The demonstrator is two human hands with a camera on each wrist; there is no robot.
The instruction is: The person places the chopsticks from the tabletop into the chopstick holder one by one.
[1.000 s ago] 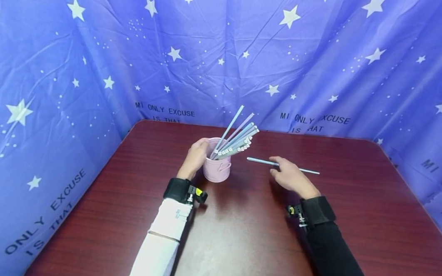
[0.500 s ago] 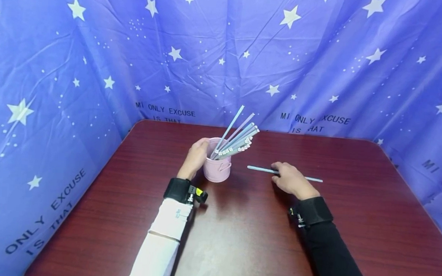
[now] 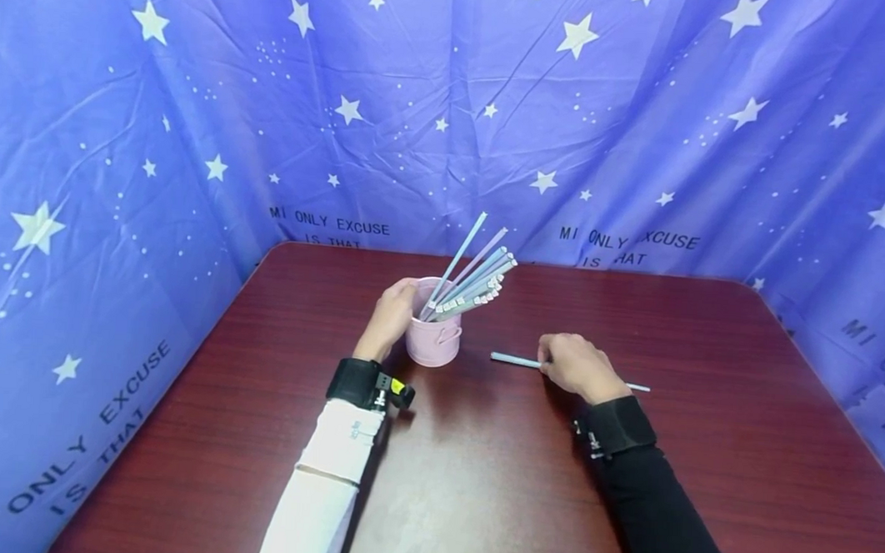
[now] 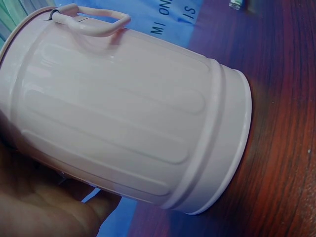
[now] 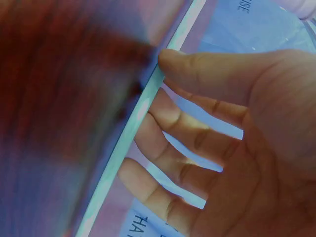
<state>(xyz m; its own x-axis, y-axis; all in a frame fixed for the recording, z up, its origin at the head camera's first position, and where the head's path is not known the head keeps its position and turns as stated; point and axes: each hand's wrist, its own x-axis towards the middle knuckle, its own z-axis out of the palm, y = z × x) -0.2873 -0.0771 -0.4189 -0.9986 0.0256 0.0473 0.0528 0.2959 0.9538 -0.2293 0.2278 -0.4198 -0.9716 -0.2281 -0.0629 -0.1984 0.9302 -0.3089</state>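
Note:
My left hand (image 3: 390,320) grips the near left rim of a small pink metal bucket (image 3: 433,344) with looped side handles. The bucket stands slightly tilted in the left wrist view, its ribbed wall (image 4: 113,98) filling the frame. Several straws (image 3: 476,275), pale blue and lilac with white ends, lean out of it toward the right. Further right, my right hand (image 3: 576,364) holds a single light-blue straw (image 3: 514,360) that lies crosswise under the fingers. In the right wrist view the thumb presses that straw (image 5: 118,150) against the fingertips; the index finger is mostly hidden.
A dark red wooden table (image 3: 476,495) spreads beneath both hands. Blue curtains (image 3: 450,127) with white stars hang around its far and side edges. Black wrist straps (image 3: 354,381) with small cameras sit on both forearms.
My right hand has drawn the single straw toward me, its fingers now more curled. My left hand and the bucket have stayed in place.

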